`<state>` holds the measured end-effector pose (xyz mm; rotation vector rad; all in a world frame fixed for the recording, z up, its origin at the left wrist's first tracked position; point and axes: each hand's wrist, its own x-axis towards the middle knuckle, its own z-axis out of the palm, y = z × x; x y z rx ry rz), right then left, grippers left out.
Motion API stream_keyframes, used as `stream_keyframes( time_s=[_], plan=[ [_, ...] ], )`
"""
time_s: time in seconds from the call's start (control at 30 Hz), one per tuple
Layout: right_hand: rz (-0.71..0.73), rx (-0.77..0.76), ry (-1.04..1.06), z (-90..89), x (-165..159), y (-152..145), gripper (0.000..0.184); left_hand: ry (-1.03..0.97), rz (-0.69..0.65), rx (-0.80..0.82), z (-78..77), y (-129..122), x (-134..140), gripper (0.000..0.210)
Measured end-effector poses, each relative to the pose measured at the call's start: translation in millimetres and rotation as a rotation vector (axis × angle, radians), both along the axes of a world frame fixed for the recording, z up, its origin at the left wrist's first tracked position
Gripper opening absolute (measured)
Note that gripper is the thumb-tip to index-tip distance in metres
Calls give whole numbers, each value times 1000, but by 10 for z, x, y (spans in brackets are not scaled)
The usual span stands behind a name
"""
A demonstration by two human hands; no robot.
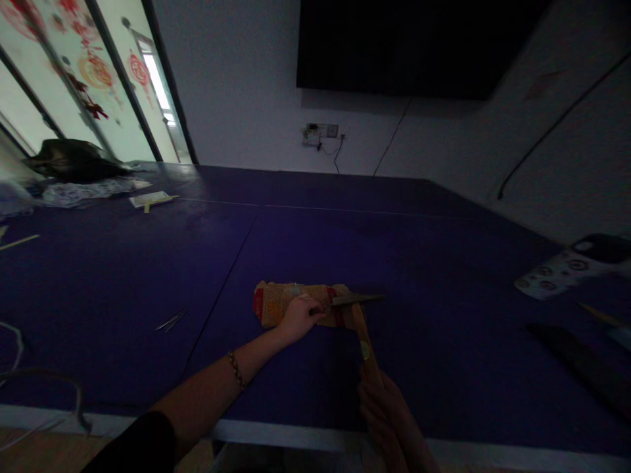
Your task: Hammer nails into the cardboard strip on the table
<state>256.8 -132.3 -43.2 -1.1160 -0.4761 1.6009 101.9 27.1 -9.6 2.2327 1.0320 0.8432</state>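
A tan patterned bundle with red bands [275, 304] lies flat on the dark blue table [296, 243], and it may be cloth or a packet. My left hand [302, 318] rests on its middle, thumb and fingers drawn together in a pinch. What sits between those fingertips is too small to make out. With my right hand [382, 407] I grip the wooden handle of a hammer [365, 341]. Its long narrow metal head lies over the bundle's right end, close to my left fingertips. Whether it touches the bundle is unclear.
Several thin metal pins or nails [171, 320] lie at left. Cables [49, 374] hang over the near left edge. A dark flat object [572, 355] and a patterned cylinder [552, 272] are at right. A white block [150, 199] and dark bag [73, 159] sit far left.
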Motion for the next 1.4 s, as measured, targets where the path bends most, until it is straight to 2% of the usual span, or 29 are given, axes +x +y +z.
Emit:
stream_keyframes(
  time_s=[0.13,0.27,0.5,0.8,1.13,1.2,1.33,1.4],
  plan=[
    [43,14,30,-1,9,-9,46,-7,3,8,0,-6,2,6],
    [29,46,18,24,0,-11,44,-23,7,15,-1,-15,-1,8],
    [34,11,2,105,-26,-16,47,-56,-9,12,-23,5,0,10],
    [45,69,4,32,0,-9,43,-55,-58,6,-23,18,-30,7],
    [41,45,13,8,18,-11,43,-35,-49,40,-32,44,-20,2],
    [72,40,15,-2,52,3,45,-32,-51,47,-37,39,-17,4],
    [220,30,43,-4,119,32,44,-25,-59,55,-43,29,-19,5],
    [203,42,51,-4,126,36,43,-21,-60,56,-43,29,-21,6]
  ],
)
